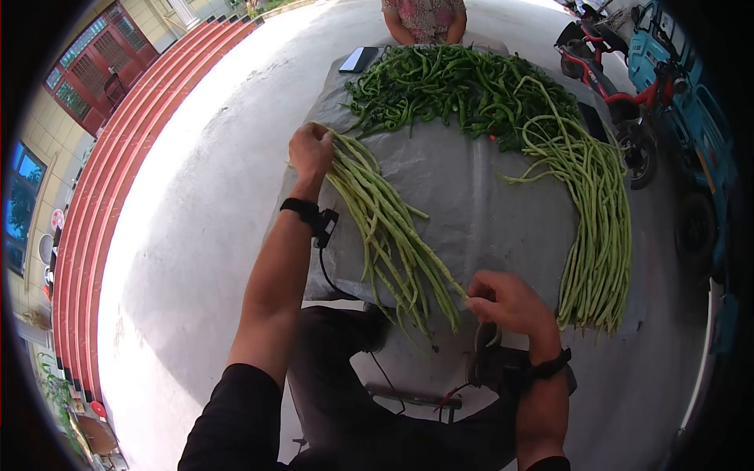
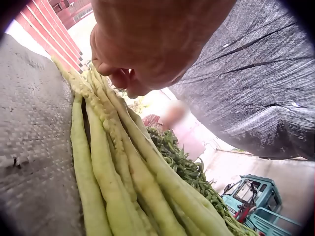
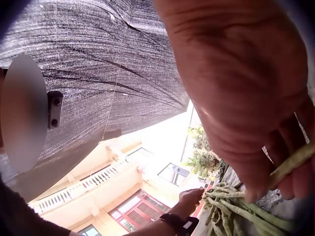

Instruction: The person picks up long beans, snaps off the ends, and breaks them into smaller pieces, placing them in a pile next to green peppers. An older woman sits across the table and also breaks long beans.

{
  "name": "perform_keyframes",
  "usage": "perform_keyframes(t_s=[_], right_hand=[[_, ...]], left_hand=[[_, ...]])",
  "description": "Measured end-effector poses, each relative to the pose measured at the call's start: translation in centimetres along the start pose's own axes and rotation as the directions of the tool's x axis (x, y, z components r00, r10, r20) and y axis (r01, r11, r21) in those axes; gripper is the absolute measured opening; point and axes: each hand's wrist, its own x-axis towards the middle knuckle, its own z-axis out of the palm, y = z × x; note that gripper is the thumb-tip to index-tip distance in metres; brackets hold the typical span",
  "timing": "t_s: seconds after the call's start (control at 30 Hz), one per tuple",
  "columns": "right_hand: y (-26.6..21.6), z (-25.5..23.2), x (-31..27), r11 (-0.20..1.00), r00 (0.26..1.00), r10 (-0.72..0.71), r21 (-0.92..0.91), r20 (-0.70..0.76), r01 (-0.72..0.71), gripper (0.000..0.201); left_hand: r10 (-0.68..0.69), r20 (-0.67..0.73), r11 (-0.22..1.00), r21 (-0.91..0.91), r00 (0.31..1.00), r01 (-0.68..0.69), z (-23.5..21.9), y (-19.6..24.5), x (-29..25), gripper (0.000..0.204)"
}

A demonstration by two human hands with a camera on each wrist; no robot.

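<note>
My left hand (image 1: 312,151) grips a bunch of pale green yardlong beans (image 1: 377,208) by its upper end, at the left side of the table. The beans fan out from there toward me, and their lower tips hang past the near edge. At that edge my right hand (image 1: 514,302) pinches the tip of one long bean, drawn straight from the bunch. The right wrist view shows this bean (image 3: 294,161) across the fingers. Close up in the left wrist view, the bunch (image 2: 118,162) runs out below the left hand (image 2: 152,44), some pods bumpy and yellowish.
A grey sheet (image 1: 463,188) covers the table. Green peppers (image 1: 455,86) are heaped along the far side, and another bundle of long beans (image 1: 601,235) lies at the right. A phone (image 1: 359,60) rests at the far left corner. A person (image 1: 424,20) sits opposite; a teal vehicle (image 1: 699,118) stands right.
</note>
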Motion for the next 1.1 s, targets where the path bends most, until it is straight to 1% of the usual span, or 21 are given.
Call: perform_keyframes(t_s=[0.07,0.17,0.2,0.23,0.27,0.3,0.33,0.37,0.4,0.47,0.5,0.57,0.63,0.7,0.77,0.83,0.87,0.97,1.07,1.1], right_hand=[[-0.2,0.3,0.0,0.998,1.0,-0.025,-0.056,-0.002,0.025,0.02],[0.3,0.8,0.4,0.963,0.995,-0.104,-0.251,-0.01,0.098,0.02],[0.0,0.9,0.4,0.959,0.995,-0.101,-0.266,-0.014,0.093,0.021],[-0.2,0.9,0.2,0.956,0.996,-0.085,-0.285,-0.031,0.073,0.022],[0.2,0.9,0.3,0.953,0.992,-0.119,-0.285,-0.036,0.104,0.022],[0.8,0.9,0.5,0.948,0.987,-0.154,-0.289,-0.043,0.135,0.022],[1.2,1.0,0.4,0.949,0.986,-0.154,-0.286,-0.066,0.13,0.021],[1.5,0.8,0.5,0.949,0.983,-0.165,-0.285,-0.081,0.136,0.021],[1.7,0.7,0.6,0.939,0.98,-0.177,-0.316,-0.095,0.138,0.02],[1.8,0.5,0.8,0.914,0.97,-0.22,-0.369,-0.1,0.169,0.02],[1.8,0.2,0.6,0.922,0.964,-0.224,-0.352,-0.144,0.162,0.019],[1.7,-0.2,0.5,0.937,0.946,-0.234,-0.313,-0.225,0.157,0.019],[1.6,-1.2,0.3,0.932,0.908,-0.224,-0.35,-0.354,0.093,0.017],[1.9,-2.6,-0.1,0.928,0.85,-0.23,-0.371,-0.474,0.044,0.016],[3.0,-4.2,-0.7,0.926,0.777,-0.246,-0.378,-0.579,0.012,0.015],[3.6,-5.9,-1.8,0.938,0.716,-0.194,-0.34,-0.671,-0.065,0.014],[3.9,-6.8,-2.4,0.942,0.68,-0.168,-0.319,-0.713,-0.101,0.014],[5.1,-9.3,-4.3,0.928,0.483,-0.207,-0.328,-0.851,-0.179,0.013],[7.1,-11.7,-6.3,0.905,0.265,-0.181,-0.266,-0.947,-0.333,0.01],[7.9,-12.4,-6.9,0.88,0.215,-0.192,-0.265,-0.958,-0.395,0.011]], left_hand=[[0.019,0.016,0.999,-0.041,1.0,-0.018,-0.4,0.4,-0.4,0.015],[0.062,0.009,0.989,-0.136,0.998,-0.06,-1.2,0.6,-1.3,0.016],[0.081,0.009,0.979,-0.19,0.997,-0.077,-1.2,1.0,-1.6,0.017],[0.061,0.036,0.969,-0.243,0.997,-0.051,-2.0,1.9,-2.3,0.015],[0.082,0.01,0.952,-0.297,0.997,-0.075,-2.2,2.4,-2.7,0.015],[0.088,0.045,0.924,-0.377,0.995,-0.064,-3.0,3.5,-3.5,0.013],[0.119,0.074,0.879,-0.472,0.99,-0.071,-3.1,3.7,-4.0,0.013],[0.124,0.104,0.822,-0.568,0.987,-0.044,-3.6,4.5,-4.8,0.013],[0.121,0.13,0.781,-0.625,0.984,-0.014,-4.3,5.7,-5.7,0.014],[0.119,0.13,0.7,-0.714,0.984,0.01,-5.4,8.0,-7.9,0.014],[0.116,0.122,0.655,-0.755,0.986,0.017,-5.8,9.1,-9.0,0.014],[0.123,0.163,0.579,-0.813,0.979,0.063,-6.8,11.3,-11.4,0.013],[0.128,0.202,0.521,-0.846,0.971,0.107,-6.9,12.7,-13.6,0.011],[0.131,0.24,0.485,-0.862,0.962,0.149,-6.6,13.6,-15.3,0.008],[0.114,0.294,0.484,-0.851,0.949,0.206,-6.1,13.9,-16.6,0.008],[0.119,0.341,0.488,-0.838,0.933,0.244,-5.5,14.2,-17.6,0.008],[0.146,0.35,0.48,-0.843,0.925,0.244,-5.1,13.9,-18.0,0.011],[0.115,0.388,0.465,-0.835,0.915,0.295,-5.5,14.5,-18.2,0.012],[0.095,0.378,0.432,-0.849,0.921,0.304,-5.4,14.0,-17.9,0.012],[0.089,0.379,0.431,-0.848,0.921,0.307,-5.4,13.8,-17.8,0.012]])
